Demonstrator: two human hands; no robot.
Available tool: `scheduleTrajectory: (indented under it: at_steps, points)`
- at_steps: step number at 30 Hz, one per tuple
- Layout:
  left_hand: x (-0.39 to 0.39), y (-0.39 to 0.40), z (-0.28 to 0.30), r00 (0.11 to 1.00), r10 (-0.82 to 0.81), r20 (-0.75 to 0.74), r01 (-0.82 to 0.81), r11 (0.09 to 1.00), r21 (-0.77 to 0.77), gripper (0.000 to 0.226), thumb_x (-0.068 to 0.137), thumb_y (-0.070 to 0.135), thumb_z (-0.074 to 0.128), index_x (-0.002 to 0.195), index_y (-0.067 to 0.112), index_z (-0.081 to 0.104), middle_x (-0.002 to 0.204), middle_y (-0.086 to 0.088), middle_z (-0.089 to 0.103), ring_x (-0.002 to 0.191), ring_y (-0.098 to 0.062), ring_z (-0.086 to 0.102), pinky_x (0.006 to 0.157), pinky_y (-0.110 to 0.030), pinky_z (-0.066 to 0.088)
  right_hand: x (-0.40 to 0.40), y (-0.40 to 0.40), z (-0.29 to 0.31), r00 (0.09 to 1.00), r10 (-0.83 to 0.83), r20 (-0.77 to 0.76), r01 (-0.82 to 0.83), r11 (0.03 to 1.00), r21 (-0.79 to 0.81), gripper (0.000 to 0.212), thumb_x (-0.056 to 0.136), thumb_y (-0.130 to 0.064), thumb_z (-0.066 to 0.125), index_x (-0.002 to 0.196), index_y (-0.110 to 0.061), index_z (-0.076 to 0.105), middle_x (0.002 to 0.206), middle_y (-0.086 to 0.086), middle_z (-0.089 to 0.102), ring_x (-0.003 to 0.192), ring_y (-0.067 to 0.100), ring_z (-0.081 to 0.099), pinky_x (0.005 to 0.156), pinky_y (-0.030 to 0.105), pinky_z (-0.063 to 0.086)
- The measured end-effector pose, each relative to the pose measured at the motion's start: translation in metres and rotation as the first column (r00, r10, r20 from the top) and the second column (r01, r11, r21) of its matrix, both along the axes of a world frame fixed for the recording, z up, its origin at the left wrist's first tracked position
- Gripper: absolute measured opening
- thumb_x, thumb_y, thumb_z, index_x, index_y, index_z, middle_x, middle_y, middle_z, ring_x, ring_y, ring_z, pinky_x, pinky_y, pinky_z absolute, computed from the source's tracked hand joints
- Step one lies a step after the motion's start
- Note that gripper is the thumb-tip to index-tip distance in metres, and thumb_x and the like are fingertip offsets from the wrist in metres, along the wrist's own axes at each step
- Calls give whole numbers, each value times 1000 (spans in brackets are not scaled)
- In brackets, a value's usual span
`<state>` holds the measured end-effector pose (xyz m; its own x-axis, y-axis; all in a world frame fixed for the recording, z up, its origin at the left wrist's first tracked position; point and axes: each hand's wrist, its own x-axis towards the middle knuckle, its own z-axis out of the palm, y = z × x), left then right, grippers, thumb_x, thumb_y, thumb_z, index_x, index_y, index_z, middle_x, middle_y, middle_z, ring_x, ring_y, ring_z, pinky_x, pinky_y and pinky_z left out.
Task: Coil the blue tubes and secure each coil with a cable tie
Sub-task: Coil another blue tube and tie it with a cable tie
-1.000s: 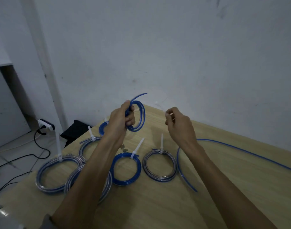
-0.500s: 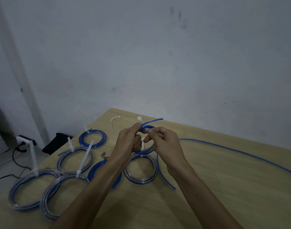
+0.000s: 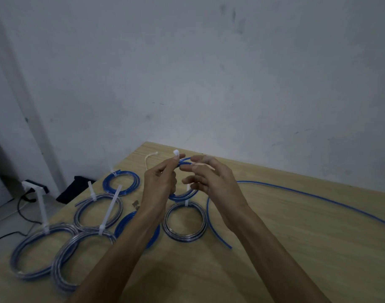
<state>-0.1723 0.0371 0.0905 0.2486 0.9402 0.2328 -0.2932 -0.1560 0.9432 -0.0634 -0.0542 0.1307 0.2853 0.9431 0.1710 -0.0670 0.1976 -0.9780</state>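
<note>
One small blue coil (image 3: pixel 183 194) held above the counter (image 3: pixel 296 248), between both hands. Left hand (image 3: pixel 158 182) grip curled around its left side, thumb and finger pinching the white tie head (image 3: pixel 176 152) on top. Right hand (image 3: pixel 211 182) fingers bent, pinching the tie's tail (image 3: pixel 203 165) at the coil's upper arc. Six tied coils (image 3: pixel 185 221) lie below; a loose blue tube (image 3: pixel 296 191) runs right.

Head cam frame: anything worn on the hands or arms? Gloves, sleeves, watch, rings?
No gloves on either the left hand or the right hand. Both forearms are bare to the bottom edge of the frame, with no sleeve showing. No watch, band or ring visible. The light is dim, so small items could be missed.
</note>
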Motion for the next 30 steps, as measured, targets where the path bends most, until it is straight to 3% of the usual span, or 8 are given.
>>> scheduleTrajectory:
  at_steps: [7, 14, 15, 16, 17, 18, 25, 30]
  points:
    - [3, -7, 1, 1000, -17, -19, 17, 1000, 3, 25, 99, 35, 59, 98, 22, 80, 49, 3, 24, 46, -12, 20, 51, -34, 19, 6, 5, -9, 924, -172, 342, 111, 975, 192, 27, 108, -20, 44, 99, -11, 68, 72, 3, 59, 59, 13, 48, 58, 27, 43]
    - [3, -19, 10, 997, 12, -82, 3, 983, 182, 23, 99, 30, 59, 109, 22, 78, 51, -5, 35, 54, -3, 24, 48, -17, 30, 15, 2, -7, 918, 13, 396, 17, 997, -72, 47, 105, -41, 48, 65, -17, 56, 52, -10, 37, 50, 10, 31, 52, 23, 30]
    - [5, -21, 9, 996, 3, -91, 15, 979, 201, 23, 99, 25, 59, 112, 17, 76, 57, -10, 42, 48, -12, 57, 50, -11, 35, 16, 1, -6, 921, 28, 389, 6, 996, -86, 48, 104, -41, 49, 64, -16, 55, 52, -10, 36, 49, 9, 31, 51, 22, 30]
    - [5, -23, 9, 995, -6, -95, 26, 976, 216, 24, 99, 21, 59, 116, 13, 74, 85, 3, 66, 91, -11, 53, 53, -6, 37, 16, 1, -6, 922, 37, 385, 0, 995, -96, 48, 104, -40, 49, 64, -15, 54, 52, -11, 36, 49, 9, 31, 51, 21, 30]
    - [6, -24, 8, 996, -8, -92, 28, 975, 221, 25, 99, 20, 59, 117, 12, 73, 98, 15, 47, 85, 4, 23, 55, -5, 37, 17, 0, -5, 924, 42, 379, -3, 995, -104, 47, 104, -40, 49, 65, -15, 53, 52, -10, 36, 49, 9, 30, 50, 20, 30]
    - [6, -24, 8, 996, -7, -93, 28, 973, 227, 24, 99, 22, 59, 116, 14, 74, 83, 8, 70, 49, 8, 36, 55, -6, 37, 17, 0, -4, 928, 45, 369, -6, 994, -108, 46, 105, -39, 49, 66, -14, 52, 53, -10, 35, 49, 10, 30, 50, 21, 29]
    - [9, -24, 0, 991, 28, -129, 22, 929, 370, 24, 99, 32, 60, 98, 52, 73, 86, -26, 68, 66, -24, 51, 60, -46, 48, 19, -2, 1, 965, 35, 259, -14, 997, -81, 44, 105, -37, 50, 69, -11, 49, 49, -15, 36, 49, 11, 23, 50, 23, 23]
    - [11, -23, -1, 981, 48, -187, 26, 927, 374, 32, 99, 25, 61, 95, 54, 72, 82, -8, 74, 67, -34, 61, 64, -58, 50, 21, 0, -3, 931, -87, 355, 109, 993, -43, 37, 104, -32, 53, 73, -16, 65, 52, -16, 57, 45, 1, 47, 52, 12, 35]
